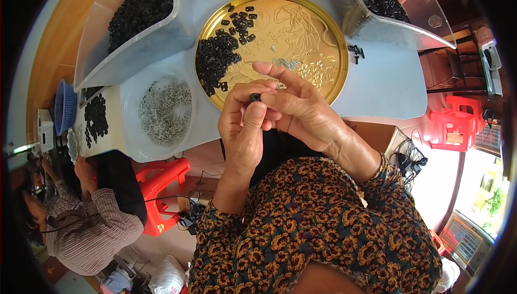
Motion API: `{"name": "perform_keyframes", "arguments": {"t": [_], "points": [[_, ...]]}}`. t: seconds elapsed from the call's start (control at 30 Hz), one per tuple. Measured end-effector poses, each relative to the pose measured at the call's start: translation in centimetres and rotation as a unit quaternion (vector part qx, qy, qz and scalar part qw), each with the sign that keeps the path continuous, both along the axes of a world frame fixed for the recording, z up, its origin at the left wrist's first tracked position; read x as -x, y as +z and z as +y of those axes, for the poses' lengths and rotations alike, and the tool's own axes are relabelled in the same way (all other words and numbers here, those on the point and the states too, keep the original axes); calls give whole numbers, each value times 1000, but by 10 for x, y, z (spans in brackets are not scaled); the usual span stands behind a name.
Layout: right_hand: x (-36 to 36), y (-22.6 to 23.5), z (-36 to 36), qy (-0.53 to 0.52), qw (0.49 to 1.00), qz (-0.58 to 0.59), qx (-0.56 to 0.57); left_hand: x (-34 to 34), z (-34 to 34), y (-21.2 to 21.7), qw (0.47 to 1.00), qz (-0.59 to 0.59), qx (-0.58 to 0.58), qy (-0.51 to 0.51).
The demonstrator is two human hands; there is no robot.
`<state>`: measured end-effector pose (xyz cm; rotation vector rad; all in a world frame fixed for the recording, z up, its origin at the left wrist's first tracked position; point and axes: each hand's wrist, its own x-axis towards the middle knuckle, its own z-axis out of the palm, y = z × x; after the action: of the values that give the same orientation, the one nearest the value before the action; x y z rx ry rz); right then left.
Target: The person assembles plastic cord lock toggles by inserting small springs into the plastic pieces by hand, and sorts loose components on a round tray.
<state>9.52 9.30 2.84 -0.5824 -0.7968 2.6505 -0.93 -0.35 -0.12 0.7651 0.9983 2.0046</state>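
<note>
My left hand (242,124) pinches a small black plastic part (254,97) between thumb and forefinger, above the near edge of the round golden tray (258,22). My right hand (304,105) meets it from the right, its thumb tip against the black part. The right forefinger is raised and stretched out. Its lower fingers curl in by my left hand, and what they grip is hidden. On the tray's left lies a heap of black plastic pieces (215,57). Small shiny metal pieces (312,68) are scattered at its right.
Clear plastic bins (134,51) (377,27) of black parts flank the tray. A clear bowl (129,132) with small metal pieces stands at the left. Several black pieces (356,53) lie right of the tray. A co-worker in a striped shirt (102,226) sits at the left near a red stool (159,197).
</note>
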Motion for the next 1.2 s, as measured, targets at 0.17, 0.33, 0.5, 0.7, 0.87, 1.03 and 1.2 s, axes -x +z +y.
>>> {"name": "perform_keyframes", "arguments": {"t": [0.17,0.33,0.5,0.7,0.87,1.03,1.2], "points": [[4,3,0,8,999,20,26,3,-2,2,1000,-10,2,-2],[2,5,6,7,1000,7,22,11,-1,2,998,-28,37,-45],[-13,36,34,-57,965,-64,-247,8,8,0,999,42,-16,2],[-50,77,137,-307,645,-141,-685,22,-16,-6,995,79,52,-10],[-62,104,162,-376,404,-197,-810,24,-20,-4,984,157,80,15],[-4,71,108,-220,493,-87,-837,31,-25,-12,937,309,137,90],[52,3,110,-112,517,-48,-847,27,-14,-8,907,385,123,120]]}}
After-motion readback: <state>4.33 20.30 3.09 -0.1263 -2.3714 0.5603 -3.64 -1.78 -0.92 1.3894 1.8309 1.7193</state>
